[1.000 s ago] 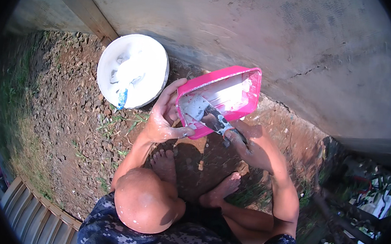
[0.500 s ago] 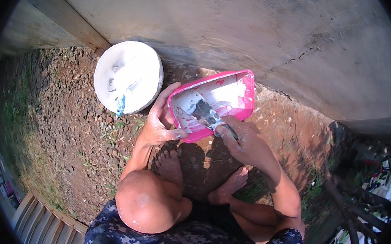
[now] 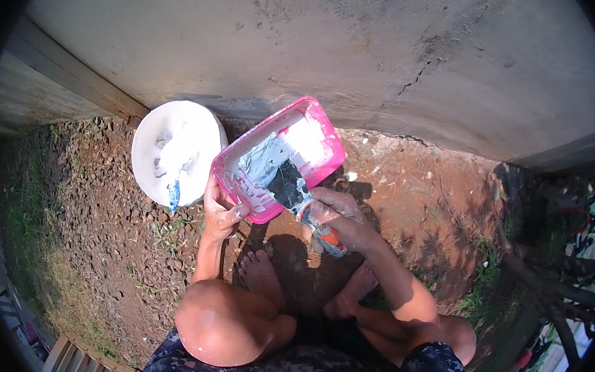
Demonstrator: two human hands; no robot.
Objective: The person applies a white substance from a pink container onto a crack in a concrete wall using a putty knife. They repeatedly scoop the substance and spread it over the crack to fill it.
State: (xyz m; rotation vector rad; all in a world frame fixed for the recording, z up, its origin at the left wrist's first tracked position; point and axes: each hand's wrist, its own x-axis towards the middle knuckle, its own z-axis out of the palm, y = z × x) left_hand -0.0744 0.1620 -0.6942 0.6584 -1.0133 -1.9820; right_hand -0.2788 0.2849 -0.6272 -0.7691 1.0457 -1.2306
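Note:
My left hand grips the near-left corner of a pink plastic tray smeared with white paste. My right hand is closed round the orange-and-grey handle of a putty knife, whose dark blade lies over the tray's near part with a pale lump of paste on it. To the left, a white bucket of white material stands by the wall, with a blue-handled tool in it.
A cracked concrete wall rises ahead, with a slanting beam at left. My bare feet rest on reddish dirt, beside stony ground. Branches are at the right, a slatted metal piece at lower left.
The view has tilted up, showing more wall. The tray has shifted left, closer to the bucket. The knife's orange handle now shows below my right hand, and more paste shows on its blade.

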